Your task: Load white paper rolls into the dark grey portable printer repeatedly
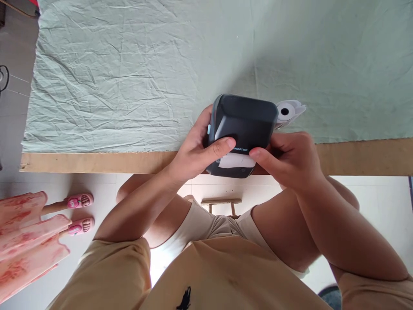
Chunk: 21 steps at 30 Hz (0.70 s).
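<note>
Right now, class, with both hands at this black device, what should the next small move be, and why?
Probably let the right hand pinch the white paper and ease it gently outward: it protrudes from the black device, the right thumb already sits near its edge, and the left hand holds the device's other side.

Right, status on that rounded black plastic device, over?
Left hand, right hand both gripping device. White paper strip on its lower front. White paper roll beyond right hand, outside the grip.
</note>
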Available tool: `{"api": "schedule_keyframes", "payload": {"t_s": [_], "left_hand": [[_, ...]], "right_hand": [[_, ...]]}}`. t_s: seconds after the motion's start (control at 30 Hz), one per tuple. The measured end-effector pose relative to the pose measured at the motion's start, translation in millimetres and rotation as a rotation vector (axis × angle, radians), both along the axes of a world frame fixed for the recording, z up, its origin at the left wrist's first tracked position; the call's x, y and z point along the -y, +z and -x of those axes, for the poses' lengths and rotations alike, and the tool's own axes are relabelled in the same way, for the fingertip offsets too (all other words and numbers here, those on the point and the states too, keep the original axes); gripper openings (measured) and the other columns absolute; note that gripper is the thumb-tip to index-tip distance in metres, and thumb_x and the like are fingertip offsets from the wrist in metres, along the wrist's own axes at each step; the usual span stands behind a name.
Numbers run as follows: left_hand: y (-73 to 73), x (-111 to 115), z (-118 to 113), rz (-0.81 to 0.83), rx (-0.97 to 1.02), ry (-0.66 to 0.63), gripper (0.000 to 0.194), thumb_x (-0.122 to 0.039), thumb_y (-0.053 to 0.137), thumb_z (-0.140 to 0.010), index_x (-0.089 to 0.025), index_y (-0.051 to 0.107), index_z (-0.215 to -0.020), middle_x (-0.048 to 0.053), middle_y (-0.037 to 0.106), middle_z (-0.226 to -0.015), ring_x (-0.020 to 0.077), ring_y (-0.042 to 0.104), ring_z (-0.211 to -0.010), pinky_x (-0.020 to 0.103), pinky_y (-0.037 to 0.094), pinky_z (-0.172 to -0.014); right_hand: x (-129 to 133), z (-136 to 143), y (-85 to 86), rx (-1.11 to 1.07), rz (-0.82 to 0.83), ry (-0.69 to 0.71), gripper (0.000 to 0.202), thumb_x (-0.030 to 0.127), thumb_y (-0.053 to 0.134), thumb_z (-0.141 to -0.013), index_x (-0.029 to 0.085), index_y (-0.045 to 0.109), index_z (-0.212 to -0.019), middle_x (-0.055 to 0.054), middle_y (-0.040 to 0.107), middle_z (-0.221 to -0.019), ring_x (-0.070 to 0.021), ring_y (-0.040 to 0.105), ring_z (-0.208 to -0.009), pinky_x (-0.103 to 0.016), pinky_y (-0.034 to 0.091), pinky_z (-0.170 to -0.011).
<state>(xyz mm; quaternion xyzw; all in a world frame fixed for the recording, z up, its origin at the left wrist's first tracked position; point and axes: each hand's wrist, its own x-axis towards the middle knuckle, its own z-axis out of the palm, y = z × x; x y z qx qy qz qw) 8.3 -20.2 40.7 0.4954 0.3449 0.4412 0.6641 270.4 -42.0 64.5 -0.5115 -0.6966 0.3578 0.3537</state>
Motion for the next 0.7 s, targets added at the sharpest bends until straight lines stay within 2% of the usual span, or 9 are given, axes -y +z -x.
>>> {"api": "schedule_keyframes", "payload": {"t_s": [0.13,0.27,0.37,0.47,0.6,0.7], "left_hand": [[3.3,-1,3,-0.002,-0.014,-0.054,0.070,-0.073,0.103,-0.104,-0.037,0.085,-0.160,0.007,0.083,-0.132,0.0314,0.082,-0.119,0.043,0.073,-0.105],[1.4,-3,3,-0.008,-0.037,-0.020,0.087,-0.088,0.104,-0.095,-0.035,0.084,-0.162,0.009,0.084,-0.132,0.0372,0.084,-0.123,0.049,0.074,-0.106],[-0.6,-3,-1,-0.036,-0.062,-0.002,0.094,-0.095,0.097,-0.096,-0.036,0.081,-0.167,0.011,0.086,-0.146,0.0422,0.082,-0.143,0.055,0.074,-0.122],[0.3,-1,-8,-0.060,-0.023,0.047,0.085,-0.099,0.084,-0.105,-0.036,0.082,-0.162,0.010,0.085,-0.161,0.0434,0.072,-0.170,0.057,0.066,-0.143],[1.3,1,-17,-0.033,0.070,0.073,0.078,-0.101,0.071,-0.113,-0.035,0.084,-0.152,0.010,0.087,-0.156,0.0414,0.068,-0.179,0.053,0.066,-0.142],[0.1,-1,-18,0.026,0.067,0.085,0.076,-0.100,0.063,-0.117,-0.034,0.085,-0.148,0.009,0.090,-0.145,0.0397,0.073,-0.174,0.051,0.070,-0.137]], "right_hand": [[-2,-1,3.7,-0.050,0.100,0.054,0.067,0.056,0.090,-0.112,0.023,0.056,-0.064,0.004,0.044,-0.054,-0.0075,0.042,-0.050,-0.023,0.029,-0.045],[-3,-3,6.2,-0.048,0.151,0.070,0.062,0.043,0.092,-0.110,0.023,0.054,-0.066,0.004,0.044,-0.055,-0.0076,0.041,-0.050,-0.024,0.029,-0.045],[-3,-1,5.0,-0.014,0.082,0.055,0.060,0.045,0.091,-0.112,0.023,0.056,-0.069,0.005,0.042,-0.058,-0.0073,0.038,-0.050,-0.024,0.026,-0.045],[-2,2,2.8,0.018,-0.028,0.017,0.066,0.052,0.086,-0.117,0.024,0.050,-0.071,0.006,0.038,-0.060,-0.0067,0.035,-0.051,-0.023,0.024,-0.046],[-2,4,1.9,0.042,-0.065,-0.009,0.069,0.059,0.080,-0.119,0.025,0.045,-0.071,0.006,0.035,-0.059,-0.0066,0.033,-0.053,-0.023,0.022,-0.049],[-2,3,4.1,0.049,-0.009,0.009,0.069,0.062,0.083,-0.113,0.026,0.045,-0.068,0.006,0.037,-0.056,-0.0077,0.034,-0.053,-0.025,0.024,-0.050]]}}
